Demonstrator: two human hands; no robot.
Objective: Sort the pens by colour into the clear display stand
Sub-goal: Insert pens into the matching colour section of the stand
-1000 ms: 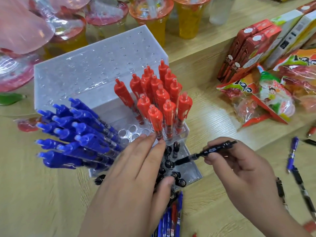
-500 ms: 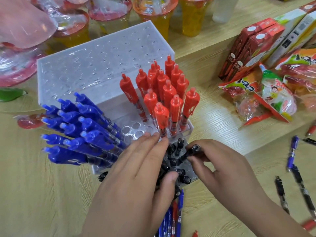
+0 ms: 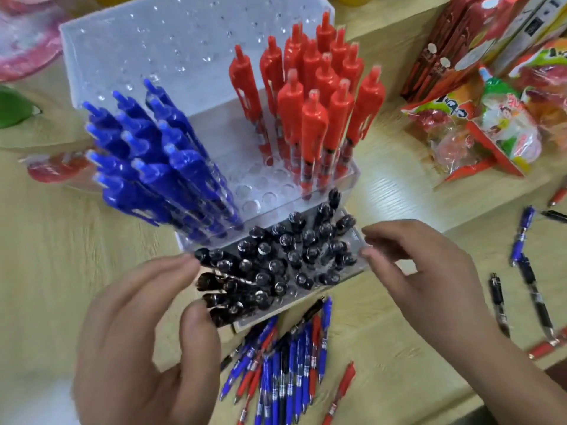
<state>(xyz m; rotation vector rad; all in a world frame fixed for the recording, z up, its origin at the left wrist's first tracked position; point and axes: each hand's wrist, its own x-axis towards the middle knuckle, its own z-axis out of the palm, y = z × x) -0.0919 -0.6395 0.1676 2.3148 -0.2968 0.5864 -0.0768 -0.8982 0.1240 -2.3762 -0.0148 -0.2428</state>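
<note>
The clear display stand (image 3: pixel 171 47) fills the middle of the table. Blue pens (image 3: pixel 159 161) stand in its left holes, red pens (image 3: pixel 319 99) in its right holes, and black pens (image 3: pixel 276 262) fill its low front tier. My left hand (image 3: pixel 144 342) hovers at the front left of the black pens, fingers straight, fingertips touching the nearest ones. My right hand (image 3: pixel 420 277) is at the stand's front right corner with loosely bent fingers and holds nothing. A loose pile of blue, red and black pens (image 3: pixel 282 360) lies just in front of the stand.
Snack packets (image 3: pixel 497 124) and red boxes (image 3: pixel 441 44) lie at the right. Loose pens (image 3: pixel 530 289) are scattered on the table at the far right. Pink wrapped items (image 3: pixel 27 41) sit at the back left, and a red packet (image 3: pixel 58 167) lies left of the stand.
My right hand has put the black pen into the front tier and let go of it. My left hand has drawn back off the black pens. The camera has moved closer.
</note>
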